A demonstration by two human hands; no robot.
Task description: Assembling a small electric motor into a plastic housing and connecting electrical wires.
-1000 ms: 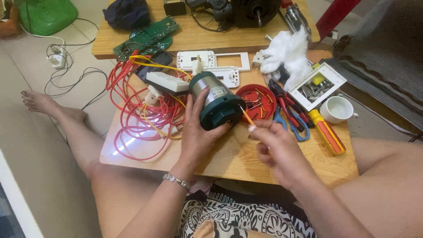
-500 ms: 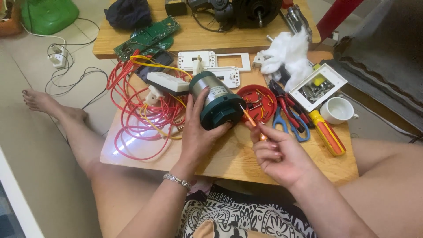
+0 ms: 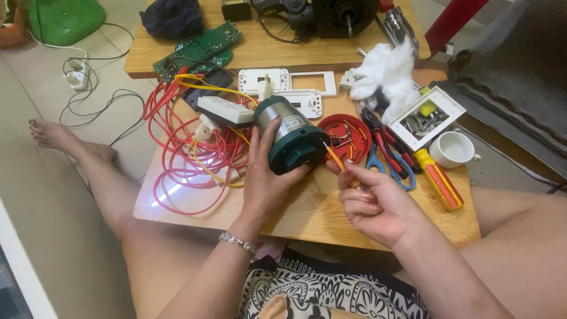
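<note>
From the head camera, the green motor [image 3: 290,137] lies tilted on a low wooden table [image 3: 307,212], and everything else is placed against it. The left hand [image 3: 266,177] comes up from below the motor, fingers curled round its body, thumb along the near side and the other fingers on the dark green end cap. The right hand [image 3: 378,204] sits just to the right of the motor, its fingers pinched together on a thin orange wire [image 3: 335,158] whose far end meets the rim of the end cap.

To the left of the motor a tangle of red cable [image 3: 177,153] spreads over the table, with a white plug block [image 3: 225,110] lying on it, touching or nearly touching the motor's silver end. Just beyond the motor lie white switch plates [image 3: 289,82]. Immediately to its right is a red round lid [image 3: 348,136] holding small bits, then pliers with red handles [image 3: 387,145], blue-handled scissors [image 3: 401,174] and an orange screwdriver [image 3: 440,180]. Farther right stand a white cup [image 3: 452,149] and a white square box [image 3: 426,118], with a wad of white cotton [image 3: 384,74] behind them. Well beyond the motor, on a second wooden board, lies a green circuit board [image 3: 201,50].
</note>
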